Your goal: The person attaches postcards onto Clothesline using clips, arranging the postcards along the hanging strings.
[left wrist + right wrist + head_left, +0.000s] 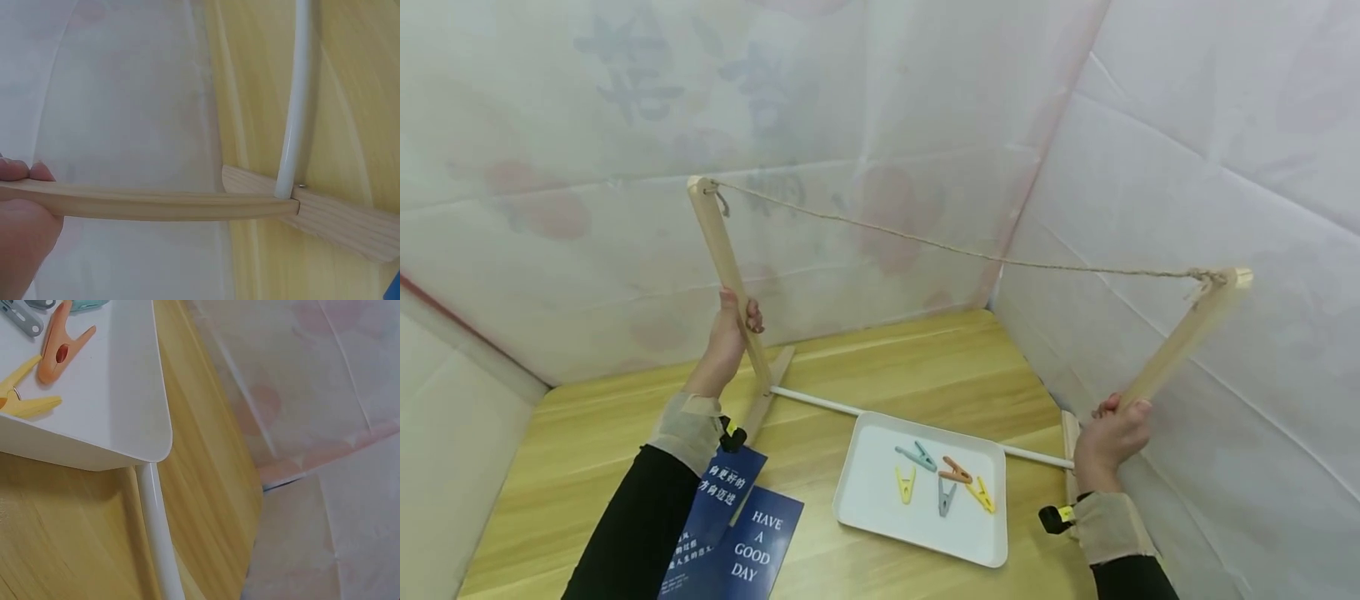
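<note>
A wooden stand has two upright posts, with a twine line [917,240] strung between their tops. My left hand [730,337] grips the left post [718,242] below its middle; in the left wrist view the thumb and fingers wrap this post [156,205]. My right hand [1112,437] holds the right post [1180,346] near its lower part, fingers curled round it. A white rod [816,401] joins the posts low down, and wooden feet [775,379] sit under them. The twine sags slightly and carries nothing. The right wrist view does not show the right hand.
Between the posts, a white tray [917,537] holds several clothespins [956,470] in yellow, orange, teal and grey. Two blue printed cards [760,542] lie overlapping at the front left, partly under the left forearm. White sheeting [880,100] walls the wooden table [625,433] at the back and sides.
</note>
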Available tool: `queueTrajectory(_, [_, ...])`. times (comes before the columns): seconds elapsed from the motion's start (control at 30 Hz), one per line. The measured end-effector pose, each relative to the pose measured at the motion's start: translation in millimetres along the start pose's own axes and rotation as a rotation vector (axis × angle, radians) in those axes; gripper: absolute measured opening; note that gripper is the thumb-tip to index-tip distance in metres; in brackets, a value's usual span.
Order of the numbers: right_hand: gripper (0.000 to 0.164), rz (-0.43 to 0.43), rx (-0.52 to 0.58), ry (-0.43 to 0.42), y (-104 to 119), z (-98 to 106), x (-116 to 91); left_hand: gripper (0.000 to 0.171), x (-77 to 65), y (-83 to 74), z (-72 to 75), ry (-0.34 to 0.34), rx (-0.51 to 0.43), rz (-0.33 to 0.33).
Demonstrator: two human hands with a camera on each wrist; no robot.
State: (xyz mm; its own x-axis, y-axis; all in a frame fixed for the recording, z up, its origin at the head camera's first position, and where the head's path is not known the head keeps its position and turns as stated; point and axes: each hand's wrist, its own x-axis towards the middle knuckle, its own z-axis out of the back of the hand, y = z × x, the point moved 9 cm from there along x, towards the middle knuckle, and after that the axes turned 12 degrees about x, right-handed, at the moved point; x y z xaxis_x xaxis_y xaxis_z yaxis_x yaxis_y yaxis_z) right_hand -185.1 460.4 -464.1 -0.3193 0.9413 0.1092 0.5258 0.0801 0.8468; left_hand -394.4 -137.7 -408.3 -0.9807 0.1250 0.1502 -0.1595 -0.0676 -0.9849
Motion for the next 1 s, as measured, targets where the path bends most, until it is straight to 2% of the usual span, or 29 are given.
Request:
queueTrajectory(0.23, [0.042,0.005,-0.028,-0.038,4.8,11.8,-6.3,0.07,-6.6,-8.3,-6.2,0.06,-0.002,-0.015])
queueTrajectory(0.33, [0.042,0.008,0.006,-0.029,6.4,11.0,-8.4,0.068,-6.3,-5.7,-3.9,0.054,0.009,-0.012])
queueTrajectory(0.57, [0.041,0.032,0.06,-0.021,10.7,7.8,-16.0,0.068,-9.0,-2.1,4.9,0.027,-0.066,-0.014])
queueTrajectory(0.73, [0.045,0.062,0.066,-0.001,10.9,5.5,-20.3,0.067,-14.7,-5.1,8.2,0.03,-0.057,-0.025])
queueTrajectory(1.0, [0.047,0.055,0.11,0.044,7.6,1.8,-28.3,0.066,-21.7,-8.5,17.3,0.034,-0.058,-0.035])
